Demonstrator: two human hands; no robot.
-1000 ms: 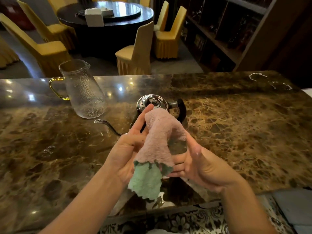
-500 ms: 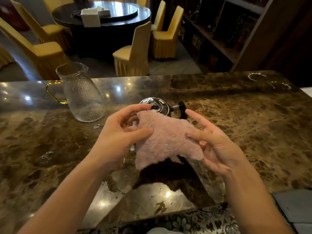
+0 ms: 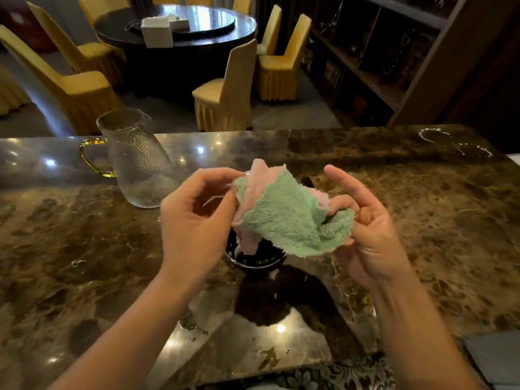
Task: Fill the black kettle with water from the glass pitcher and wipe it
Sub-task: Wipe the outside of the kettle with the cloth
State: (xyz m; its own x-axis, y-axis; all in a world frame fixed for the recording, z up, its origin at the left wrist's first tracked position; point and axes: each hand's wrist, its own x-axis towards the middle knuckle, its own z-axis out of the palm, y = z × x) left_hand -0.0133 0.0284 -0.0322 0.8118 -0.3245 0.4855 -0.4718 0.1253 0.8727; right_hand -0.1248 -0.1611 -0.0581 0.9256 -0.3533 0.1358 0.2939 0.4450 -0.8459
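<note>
A fluffy cloth [image 3: 284, 215], green on one side and pink on the other, is held up between both hands above the counter. My left hand [image 3: 197, 215] pinches its left edge. My right hand [image 3: 363, 223] grips its right end, with the index finger raised. The black kettle [image 3: 254, 258] stands right below the cloth; only its dark lower body shows, the lid and handle being hidden. The glass pitcher [image 3: 138, 164], textured, with an amber handle, stands upright at the left of the counter and looks nearly empty.
The brown marble counter [image 3: 422, 220] is glossy, with water drops and white ring marks at the far right. Beyond it are yellow-covered chairs [image 3: 225, 88], a dark round table and dark shelving. A grey pad lies at the near right corner.
The cloth was spread flat with its pink side showing; now it is turned and folded so the green side faces me. Both hands rose slightly above the kettle.
</note>
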